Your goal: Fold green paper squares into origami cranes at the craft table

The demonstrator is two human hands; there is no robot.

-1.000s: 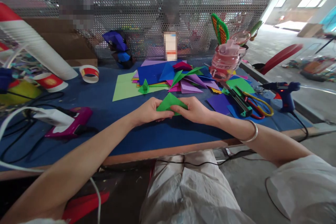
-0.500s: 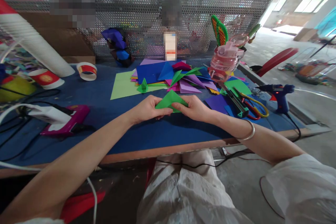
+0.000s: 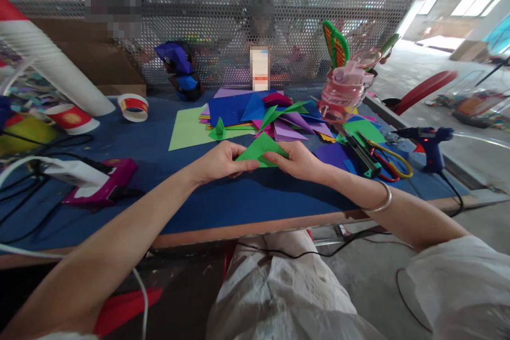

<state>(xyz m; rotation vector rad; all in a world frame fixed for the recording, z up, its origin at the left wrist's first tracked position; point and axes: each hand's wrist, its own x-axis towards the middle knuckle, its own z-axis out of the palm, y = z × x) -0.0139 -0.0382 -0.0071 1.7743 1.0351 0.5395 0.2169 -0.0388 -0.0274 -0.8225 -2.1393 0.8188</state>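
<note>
A folded piece of green paper (image 3: 261,147) is held above the front of the blue table between both hands. My left hand (image 3: 223,161) pinches its left corner, thumb along the lower edge. On the other side, my right hand (image 3: 297,160) grips the right part, with its thumb pressed on the paper's face. The fingers behind the paper are mostly hidden. Just beyond the hands lies a pile of coloured paper (image 3: 231,109), with several folded pieces in blue, green, purple and pink. A small folded green shape (image 3: 218,130) stands on a light green sheet (image 3: 181,130).
On the right are a pink bottle (image 3: 341,90), a green utility knife (image 3: 363,156), scissors (image 3: 392,164) and a blue glue gun (image 3: 428,143). To the left sit a magenta power strip (image 3: 101,183) with cables and a paper cup ring (image 3: 133,108). Perforated metal (image 3: 215,21) rises behind.
The green paper has been turned slightly and looks flatter, its peak shifting a little to the right. My left thumb now lies over its lower edge. Both hands keep hold.
</note>
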